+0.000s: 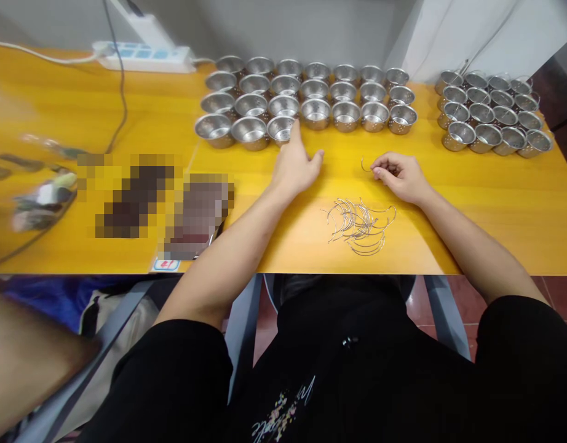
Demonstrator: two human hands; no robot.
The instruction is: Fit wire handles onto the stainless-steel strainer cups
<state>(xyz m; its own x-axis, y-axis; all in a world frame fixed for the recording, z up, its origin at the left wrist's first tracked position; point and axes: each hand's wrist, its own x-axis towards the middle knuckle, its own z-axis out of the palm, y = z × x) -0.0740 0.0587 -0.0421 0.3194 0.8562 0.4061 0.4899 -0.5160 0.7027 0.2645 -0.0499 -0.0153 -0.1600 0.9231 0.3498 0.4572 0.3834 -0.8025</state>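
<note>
My left hand reaches to the front row of small perforated metal cups, its thumb spread away from the index finger. That fingertip overlaps the right rim of one cup; whether it touches is unclear. Between the fingertips of my right hand is a thin curved wire handle, one end sticking out to the left. A loose pile of similar wire handles lies on the table below and between my hands.
More cups stand in rows along the back of the yellow table. A second group at right has wires across several rims. At left are a power strip, cables and two pixelated dark items. Another person's limb shows lower left.
</note>
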